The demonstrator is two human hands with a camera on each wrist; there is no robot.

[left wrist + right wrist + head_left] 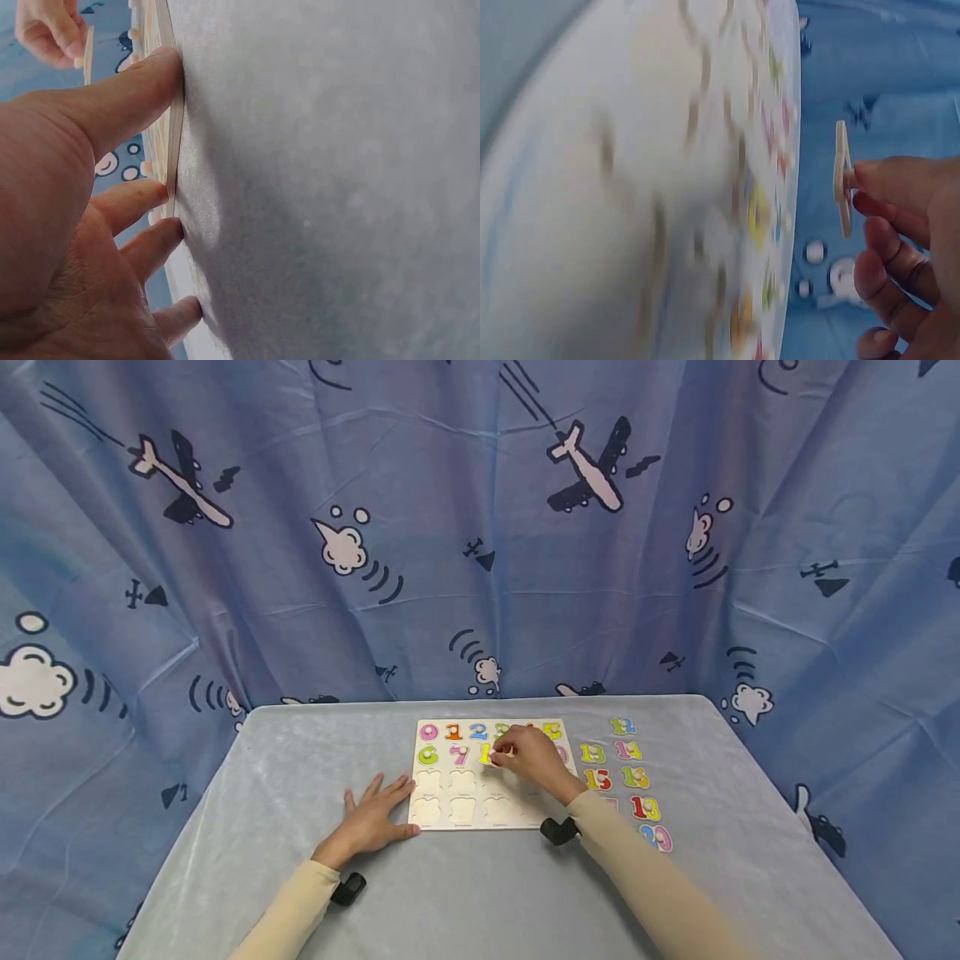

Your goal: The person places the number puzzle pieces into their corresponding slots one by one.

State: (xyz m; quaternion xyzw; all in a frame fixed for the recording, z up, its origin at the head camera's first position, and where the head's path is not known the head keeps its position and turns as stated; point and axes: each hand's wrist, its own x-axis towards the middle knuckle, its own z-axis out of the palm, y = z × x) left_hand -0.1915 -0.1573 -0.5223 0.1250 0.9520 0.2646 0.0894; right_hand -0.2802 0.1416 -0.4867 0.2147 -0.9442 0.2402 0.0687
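My right hand (536,764) is over the middle of a wooden number puzzle board (450,825). Between thumb and fingertips it pinches the knob of a wooden number piece (841,176), seen edge-on and apart from the board in the right wrist view. In the head view a yellow digit 1 of that piece (484,753) shows beside the fingertips; the rest is covered. My left hand (369,823) lies with spread fingers at the board's left edge. Its thumb (142,90) and fingertips touch the edge in the left wrist view.
Colourful number pieces such as the 0 (428,732), 6 (427,755) and 7 (459,755) sit in the board's upper rows. Lower rows show bare recesses. Several loose pieces, including a 12 (622,726) and a 20 (656,837), lie right of the board. A blue curtain (420,460) hangs behind.
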